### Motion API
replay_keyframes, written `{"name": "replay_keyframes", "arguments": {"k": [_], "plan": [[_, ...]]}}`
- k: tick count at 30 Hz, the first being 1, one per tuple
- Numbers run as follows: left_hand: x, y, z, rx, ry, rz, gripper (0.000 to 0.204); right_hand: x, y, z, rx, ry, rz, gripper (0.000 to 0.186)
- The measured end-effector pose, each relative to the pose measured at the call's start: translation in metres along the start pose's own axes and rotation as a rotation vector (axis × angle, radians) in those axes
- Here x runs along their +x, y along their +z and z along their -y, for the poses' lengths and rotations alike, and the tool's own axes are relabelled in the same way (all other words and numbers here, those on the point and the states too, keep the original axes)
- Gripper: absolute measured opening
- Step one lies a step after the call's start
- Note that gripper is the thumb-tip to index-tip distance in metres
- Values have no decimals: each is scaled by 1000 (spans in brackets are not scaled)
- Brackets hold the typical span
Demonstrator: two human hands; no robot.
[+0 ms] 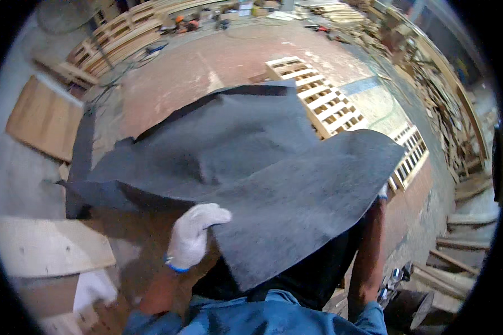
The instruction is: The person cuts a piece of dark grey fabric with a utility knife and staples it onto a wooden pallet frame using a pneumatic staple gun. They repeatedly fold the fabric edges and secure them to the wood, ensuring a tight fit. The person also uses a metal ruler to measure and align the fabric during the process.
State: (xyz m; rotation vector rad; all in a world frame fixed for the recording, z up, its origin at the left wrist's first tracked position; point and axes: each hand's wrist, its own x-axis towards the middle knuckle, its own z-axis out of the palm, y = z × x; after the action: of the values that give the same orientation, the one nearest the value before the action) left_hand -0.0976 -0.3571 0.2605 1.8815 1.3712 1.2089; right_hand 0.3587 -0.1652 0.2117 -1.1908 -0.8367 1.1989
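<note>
A large dark grey sheet point(251, 167), fabric-like and creased, spreads out in front of me, with one pointed corner hanging toward my lap. My left hand point(193, 234), in a white knitted glove with a blue cuff, is closed on its near edge, left of that corner. At the sheet's right edge is my right hand point(383, 191), of which only a bit of white glove shows; the sheet hides its fingers. The edge is held up there. On the left, the sheet droops in folds, and a dark strip of it hangs down.
Slatted wooden pallets point(324, 100) lie on the reddish floor point(167, 92) beyond the sheet. Scrap wood point(430, 111) is heaped along the right. A brown board point(44, 117) and a pale plywood panel point(50, 245) are at left. Stacked timber frames point(117, 39) and cables stand farther back.
</note>
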Motion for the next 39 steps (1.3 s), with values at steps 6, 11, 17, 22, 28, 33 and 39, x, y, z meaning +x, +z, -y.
{"name": "replay_keyframes", "arguments": {"k": [6, 11, 17, 22, 28, 33, 39], "plan": [[-44, 47, -2, 68, 143, 27, 40, -79, -18, 31, -286, -217, 84, 44], [-69, 62, 5, 146, 111, -55, 40, -92, -10, 38, -204, 13, -65, 47], [-72, 70, 7, 139, 79, -68, 41, -74, -10, 21, -118, 109, 7, 49], [-79, 67, 16, 134, 81, -39, 43, -105, 65, 67, -36, 73, 172, 85], [-80, 71, 20, 130, 55, -58, 42, -112, 84, 103, -250, 108, 234, 89], [-73, 69, 13, 168, 34, -29, 46, -120, 122, 110, -364, 15, 273, 67], [-69, 64, 2, 188, -64, 19, 46, -117, 154, 120, -602, -47, 55, 63]]}}
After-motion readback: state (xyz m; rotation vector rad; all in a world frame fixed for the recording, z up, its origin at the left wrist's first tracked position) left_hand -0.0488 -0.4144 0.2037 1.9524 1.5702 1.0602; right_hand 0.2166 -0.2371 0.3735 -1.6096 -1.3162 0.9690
